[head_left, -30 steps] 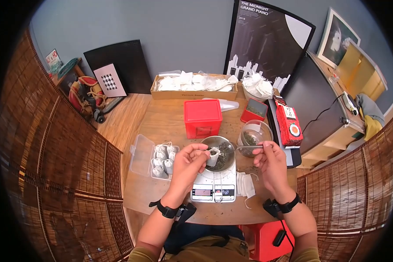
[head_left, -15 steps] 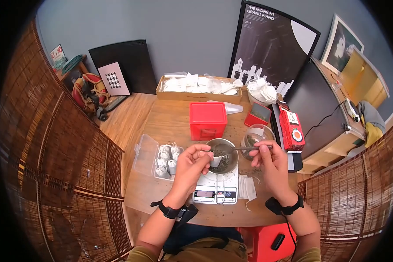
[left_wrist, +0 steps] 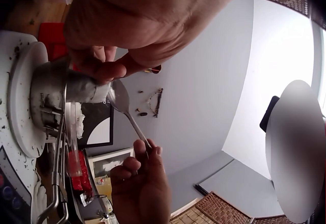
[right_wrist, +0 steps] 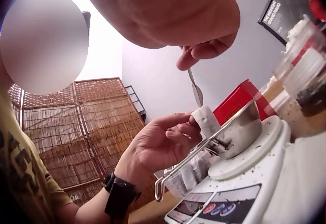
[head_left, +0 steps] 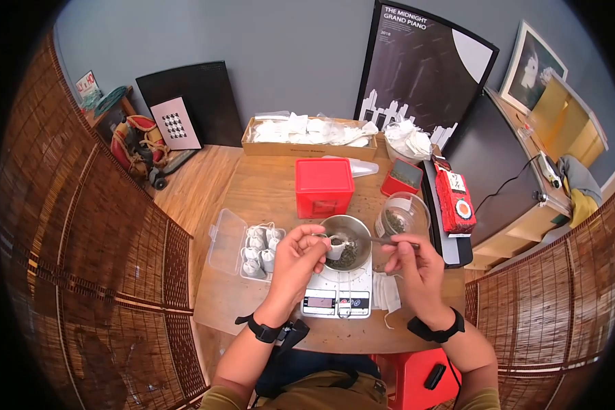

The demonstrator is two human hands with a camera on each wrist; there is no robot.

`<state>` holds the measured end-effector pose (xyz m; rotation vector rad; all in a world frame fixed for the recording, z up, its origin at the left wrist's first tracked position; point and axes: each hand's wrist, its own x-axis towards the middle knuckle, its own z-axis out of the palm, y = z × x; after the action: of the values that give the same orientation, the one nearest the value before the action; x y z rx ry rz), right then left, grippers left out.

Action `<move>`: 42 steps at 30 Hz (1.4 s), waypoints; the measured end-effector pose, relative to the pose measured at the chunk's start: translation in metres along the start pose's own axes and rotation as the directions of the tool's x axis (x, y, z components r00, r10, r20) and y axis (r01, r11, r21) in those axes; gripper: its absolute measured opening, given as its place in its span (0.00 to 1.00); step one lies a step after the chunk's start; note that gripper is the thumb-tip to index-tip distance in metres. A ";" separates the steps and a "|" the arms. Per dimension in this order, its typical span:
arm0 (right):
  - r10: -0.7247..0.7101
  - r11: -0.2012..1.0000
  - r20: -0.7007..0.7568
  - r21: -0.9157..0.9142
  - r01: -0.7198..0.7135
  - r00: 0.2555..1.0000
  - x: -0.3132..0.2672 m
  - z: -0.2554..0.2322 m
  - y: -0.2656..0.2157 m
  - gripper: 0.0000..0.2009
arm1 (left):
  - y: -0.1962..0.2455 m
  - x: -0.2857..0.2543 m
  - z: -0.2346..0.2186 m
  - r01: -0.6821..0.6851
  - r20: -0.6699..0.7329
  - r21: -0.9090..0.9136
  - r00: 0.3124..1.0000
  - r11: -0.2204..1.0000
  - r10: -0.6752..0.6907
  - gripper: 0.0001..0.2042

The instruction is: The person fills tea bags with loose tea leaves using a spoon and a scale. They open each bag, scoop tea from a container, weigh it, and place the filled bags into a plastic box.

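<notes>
Over the metal pan [head_left: 355,224], my left hand [head_left: 294,265] pinches a small white cloth tea bag [head_left: 335,251] by its open rim. A spoon [left_wrist: 119,96] is gripped by its handle in my right hand [head_left: 418,279]. In the left wrist view the spoon's bowl is right at the bag's mouth; the right wrist view shows its tip pointing down onto the bag's top. Dried leaves [head_left: 348,259] lie in the pan, which sits on a white kitchen scale [head_left: 335,309].
Filled bags [head_left: 256,253] stand in a clear box left of the scale; flat white bags [head_left: 387,292] lie right of it. A red canister [head_left: 324,191] is behind the pan, a clear tub [head_left: 417,205] to its right. The pan's wire handle [right_wrist: 188,164] reaches toward me.
My right hand has moved left and a little toward my body, with the spoon tilting at the tea bag. My left hand keeps its pinch on the bag above the pan.
</notes>
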<state>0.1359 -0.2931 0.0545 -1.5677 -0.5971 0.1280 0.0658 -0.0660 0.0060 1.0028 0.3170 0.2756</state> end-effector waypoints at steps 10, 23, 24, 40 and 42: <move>-0.017 0.999 -0.060 0.035 0.019 0.998 0.000 0.001 0.006 0.10 | 0.000 0.000 0.000 -0.016 -0.029 0.011 0.999 1.000 0.017 0.14; 0.031 0.949 -0.044 -0.312 -0.043 0.999 -0.003 -0.004 0.037 0.08 | -0.002 -0.002 -0.011 -0.022 -0.002 0.042 1.000 0.999 0.022 0.16; 0.007 0.960 -0.034 -0.279 -0.016 0.999 -0.007 -0.003 0.044 0.08 | -0.002 -0.003 -0.012 -0.010 0.007 0.066 1.000 0.998 0.010 0.16; -0.134 0.900 -0.085 -0.427 0.085 0.987 -0.012 -0.003 0.030 0.06 | -0.005 -0.005 -0.013 -0.079 0.022 0.126 0.997 0.989 0.077 0.12; -0.107 0.891 -0.073 -0.450 0.063 0.992 -0.011 -0.008 0.031 0.07 | -0.002 -0.006 -0.010 -0.098 0.020 0.100 0.995 0.990 0.097 0.12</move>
<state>0.1395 -0.3044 0.0223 -1.9771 -0.6487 -0.1642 0.0562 -0.0617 -0.0004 1.1209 0.2701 0.3429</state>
